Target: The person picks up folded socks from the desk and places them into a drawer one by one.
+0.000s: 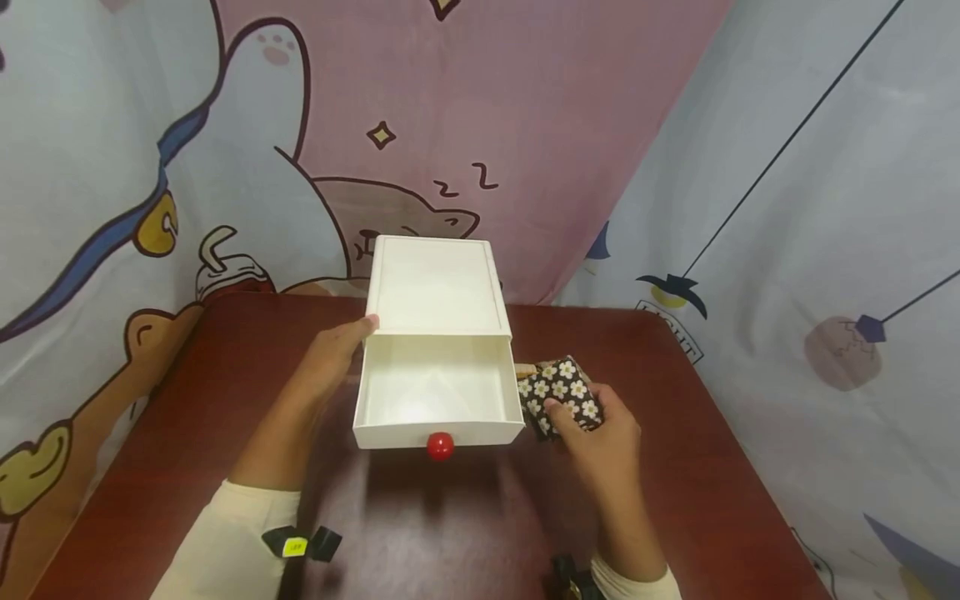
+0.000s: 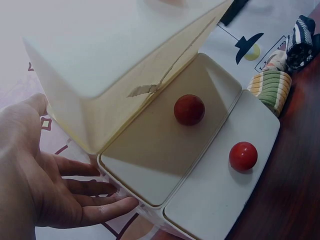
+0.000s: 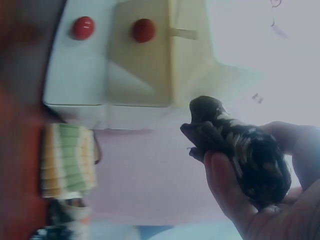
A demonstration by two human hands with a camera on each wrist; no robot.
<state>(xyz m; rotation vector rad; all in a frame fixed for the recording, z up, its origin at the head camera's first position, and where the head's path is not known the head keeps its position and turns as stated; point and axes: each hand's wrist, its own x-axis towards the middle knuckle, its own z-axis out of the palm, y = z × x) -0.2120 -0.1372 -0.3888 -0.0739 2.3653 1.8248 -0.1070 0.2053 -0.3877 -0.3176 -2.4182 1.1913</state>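
A white drawer cabinet [image 1: 438,287] stands on the table with its top drawer [image 1: 442,433] pulled out; the inside that shows is bare. My left hand [image 1: 330,358] touches the cabinet's left side, thumb at the top edge, and the left wrist view shows its fingers loosely extended along that side. Right of the drawer, my right hand [image 1: 607,433] grips a folded black cloth with white daisies [image 1: 558,387], thumb on top. In the right wrist view this daisy cloth [image 3: 255,160] appears as a thick, rolled bundle held between thumb and fingers.
Two lower drawers with red knobs [image 2: 189,110] are closed. Beside the cabinet's right side lie a green, orange and white striped roll [image 2: 270,90] and a black-and-white roll [image 2: 302,42]. A printed cloth backdrop [image 1: 465,100] hangs behind the dark red table [image 1: 697,467].
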